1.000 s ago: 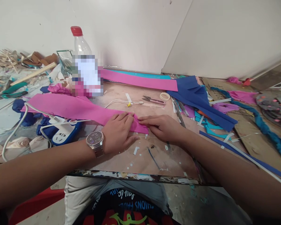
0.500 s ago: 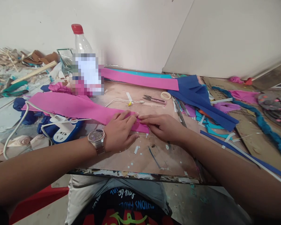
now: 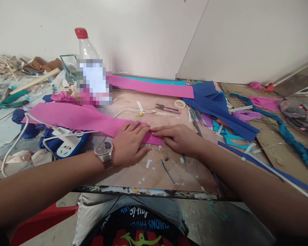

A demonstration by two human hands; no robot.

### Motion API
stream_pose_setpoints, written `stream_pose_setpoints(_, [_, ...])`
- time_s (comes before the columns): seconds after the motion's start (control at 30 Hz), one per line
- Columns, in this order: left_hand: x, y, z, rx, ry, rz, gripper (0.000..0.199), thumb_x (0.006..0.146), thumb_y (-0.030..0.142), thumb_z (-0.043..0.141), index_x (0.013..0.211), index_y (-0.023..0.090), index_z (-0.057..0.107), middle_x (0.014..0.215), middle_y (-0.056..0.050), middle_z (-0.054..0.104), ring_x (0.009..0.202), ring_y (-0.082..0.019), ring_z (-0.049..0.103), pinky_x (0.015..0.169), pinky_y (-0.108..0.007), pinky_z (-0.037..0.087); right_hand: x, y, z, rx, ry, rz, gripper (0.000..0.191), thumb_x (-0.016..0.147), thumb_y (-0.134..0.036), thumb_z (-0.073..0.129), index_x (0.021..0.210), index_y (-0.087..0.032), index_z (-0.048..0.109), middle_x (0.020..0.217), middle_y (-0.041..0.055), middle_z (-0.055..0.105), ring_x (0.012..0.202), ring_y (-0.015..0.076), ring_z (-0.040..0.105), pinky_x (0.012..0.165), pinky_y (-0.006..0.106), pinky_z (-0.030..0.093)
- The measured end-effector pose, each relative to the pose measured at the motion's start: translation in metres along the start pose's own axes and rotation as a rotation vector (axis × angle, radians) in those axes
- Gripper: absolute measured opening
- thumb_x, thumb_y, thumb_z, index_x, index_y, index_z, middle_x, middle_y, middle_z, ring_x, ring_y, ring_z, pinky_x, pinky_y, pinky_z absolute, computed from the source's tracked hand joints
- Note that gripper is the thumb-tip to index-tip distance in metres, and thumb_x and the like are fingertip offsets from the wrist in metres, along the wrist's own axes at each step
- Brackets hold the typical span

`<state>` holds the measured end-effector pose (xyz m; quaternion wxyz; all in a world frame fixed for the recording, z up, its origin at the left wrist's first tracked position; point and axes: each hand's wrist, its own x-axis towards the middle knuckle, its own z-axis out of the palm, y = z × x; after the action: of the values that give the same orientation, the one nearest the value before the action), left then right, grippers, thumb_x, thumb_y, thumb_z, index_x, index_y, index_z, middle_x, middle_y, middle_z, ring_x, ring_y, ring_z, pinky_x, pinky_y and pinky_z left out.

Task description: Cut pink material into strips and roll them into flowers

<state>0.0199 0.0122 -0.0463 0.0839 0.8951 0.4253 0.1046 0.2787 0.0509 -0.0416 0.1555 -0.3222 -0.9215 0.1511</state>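
Covering part of the pink strip [image 3: 64, 117], the left hand [image 3: 129, 142] lies flat, unclenched; whether the right hand [image 3: 179, 138] pinches is hidden.

We logged an off-white wall [image 3: 143, 34] across the bkgd. w/ a few dark specks [image 3: 41, 26]; a slanting seam [image 3: 193, 37] split it R of ctr. We noted a worktable [image 3: 179, 171] close to it: tan top mid., whitish stained area [image 3: 5, 131] on L, brown cardbd. [image 3: 277, 147] on R, scraps [image 3: 133, 190] along the front edge. Below, we recorded grey flr. [image 3: 210, 225] w/ teal spots [image 3: 212, 204], plus a red item [image 3: 41, 220] lower L, type unclear. Light was soft, approx. even; faint shading fell low on the wall.
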Motion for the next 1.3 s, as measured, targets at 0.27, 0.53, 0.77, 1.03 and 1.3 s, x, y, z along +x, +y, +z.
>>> stream_pose_setpoints(0.27, [0.0, 0.001, -0.003, 0.016, 0.002, 0.01, 0.064, 0.103, 0.053, 0.052, 0.154, 0.014, 0.05, 0.164, -0.014, 0.053, 0.151, -0.04, 0.043, 0.123, -0.057, 0.034, 0.0, 0.001, -0.001, -0.004, 0.005, -0.011, 0.04, 0.092, -0.007, 0.056, 0.117, -0.026, 0.082, 0.13, 0.0008, 0.079, 0.117, 0.021, 0.078, 0.105, 0.036, 0.063])
stream_pose_setpoints(0.53, [-0.001, 0.002, -0.003, 0.044, -0.003, 0.032, 0.055, 0.105, 0.046, 0.048, 0.155, 0.022, 0.054, 0.166, -0.01, 0.05, 0.152, -0.038, 0.043, 0.121, -0.058, 0.036, 0.001, -0.003, -0.01, -0.01, -0.003, -0.01, 0.035, 0.085, -0.007, 0.055, 0.092, -0.024, 0.084, 0.107, 0.0006, 0.085, 0.092, 0.0192, 0.081, 0.084, 0.03, 0.064])
stream_pose_setpoints(0.77, [0.0, 0.002, -0.004, 0.065, -0.022, 0.04, 0.053, 0.105, 0.042, 0.046, 0.155, 0.028, 0.056, 0.166, -0.012, 0.048, 0.151, -0.04, 0.043, 0.118, -0.059, 0.038, -0.001, -0.006, -0.015, -0.05, -0.003, 0.016, 0.029, 0.085, -0.01, 0.052, 0.08, -0.019, 0.079, 0.081, 0.0031, 0.082, 0.07, 0.0172, 0.074, 0.065, 0.027, 0.052])
stream_pose_setpoints(1.03, [-0.001, 0.004, -0.004, 0.109, -0.027, 0.059, 0.054, 0.104, 0.035, 0.047, 0.156, 0.032, 0.055, 0.166, -0.016, 0.046, 0.151, -0.042, 0.044, 0.115, -0.06, 0.039, -0.001, -0.006, -0.01, 0.01, 0.076, -0.026, 0.03, 0.085, -0.008, 0.049, 0.08, -0.02, 0.076, 0.083, 0.003, 0.079, 0.074, 0.0168, 0.073, 0.069, 0.027, 0.053])
stream_pose_setpoints(1.3, [-0.002, 0.002, -0.004, 0.118, -0.034, 0.097, 0.053, 0.108, 0.037, 0.041, 0.16, 0.038, 0.049, 0.167, -0.016, 0.046, 0.151, -0.044, 0.045, 0.113, -0.063, 0.039, 0.001, -0.003, -0.003, 0.073, 0.103, -0.022, 0.033, 0.086, -0.007, 0.05, 0.088, -0.021, 0.079, 0.104, 0.0033, 0.083, 0.094, 0.0199, 0.078, 0.085, 0.031, 0.06])
